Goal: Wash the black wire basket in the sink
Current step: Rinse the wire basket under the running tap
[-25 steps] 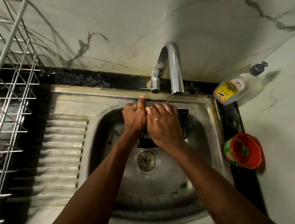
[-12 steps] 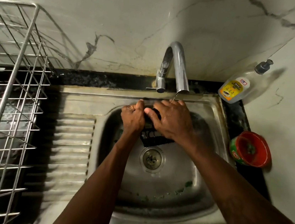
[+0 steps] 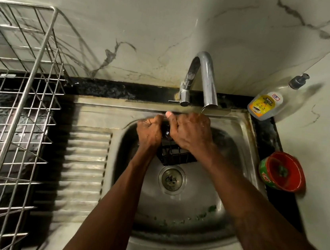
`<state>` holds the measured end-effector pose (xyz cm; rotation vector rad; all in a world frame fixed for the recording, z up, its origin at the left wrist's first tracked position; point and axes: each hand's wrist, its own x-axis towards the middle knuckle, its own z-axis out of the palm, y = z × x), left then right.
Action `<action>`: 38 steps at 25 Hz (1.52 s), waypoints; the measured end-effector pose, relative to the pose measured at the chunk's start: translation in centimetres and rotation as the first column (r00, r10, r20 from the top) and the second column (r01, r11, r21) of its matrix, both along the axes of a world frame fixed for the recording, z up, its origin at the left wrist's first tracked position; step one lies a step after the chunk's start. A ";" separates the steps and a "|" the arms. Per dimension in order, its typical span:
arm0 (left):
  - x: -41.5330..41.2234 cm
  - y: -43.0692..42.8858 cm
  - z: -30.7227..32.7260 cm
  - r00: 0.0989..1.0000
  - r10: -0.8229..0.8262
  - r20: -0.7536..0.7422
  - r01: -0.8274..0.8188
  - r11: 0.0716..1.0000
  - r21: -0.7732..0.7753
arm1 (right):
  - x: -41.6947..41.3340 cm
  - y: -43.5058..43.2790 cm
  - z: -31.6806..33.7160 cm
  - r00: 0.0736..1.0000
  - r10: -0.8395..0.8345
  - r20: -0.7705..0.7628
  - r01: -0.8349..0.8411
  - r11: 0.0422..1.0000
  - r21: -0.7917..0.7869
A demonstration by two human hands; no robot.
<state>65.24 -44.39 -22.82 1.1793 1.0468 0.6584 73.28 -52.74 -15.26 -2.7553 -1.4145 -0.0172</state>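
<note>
The black wire basket [image 3: 174, 154] is held over the steel sink [image 3: 190, 217], just beyond the drain [image 3: 172, 180], under the chrome tap [image 3: 203, 81]. Only its near lower part shows below my hands. My left hand [image 3: 149, 132] is curled in a fist at the basket's left end and grips it. My right hand [image 3: 191, 131] covers the top and right side, fingers curled over it. A thin stream of water falls from the spout onto my right hand.
A metal wire dish rack [image 3: 14, 106] stands on the left, beside the ribbed draining board [image 3: 85, 169]. A soap pump bottle [image 3: 266, 105] leans at the back right corner. A red round tub [image 3: 283, 172] lies right of the sink. Green bits dot the basin.
Both hands and the basket have shifted toward the back rim of the sink, closer under the spout. My right hand has turned further over the basket's top.
</note>
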 end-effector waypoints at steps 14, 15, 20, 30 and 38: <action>-1.6 0.1 -0.5 0.991 -0.125 -0.041 0.131 0.969 0.209 | 2.7 -0.6 -1.2 0.998 -0.058 -0.037 0.067 0.951 0.303; -1.5 0.1 -0.1 0.975 -0.186 -0.118 0.216 0.917 0.336 | 2.6 -0.1 -1.4 0.998 -0.070 -0.008 0.070 0.965 0.251; 0.6 -2.5 1.2 0.980 -0.083 -0.179 0.128 0.957 0.260 | 0.5 0.3 -3.0 0.976 -0.037 -0.216 0.109 0.936 0.334; 0.9 -1.5 0.1 0.958 0.070 -0.279 -0.082 0.996 -0.029 | 3.1 -2.0 -6.4 0.836 -0.321 -0.444 0.436 0.882 0.182; -1.3 0.9 -1.3 0.942 0.139 -0.305 -0.168 0.983 -0.071 | 3.0 -2.6 -7.7 0.852 -0.153 -0.501 0.293 0.932 0.215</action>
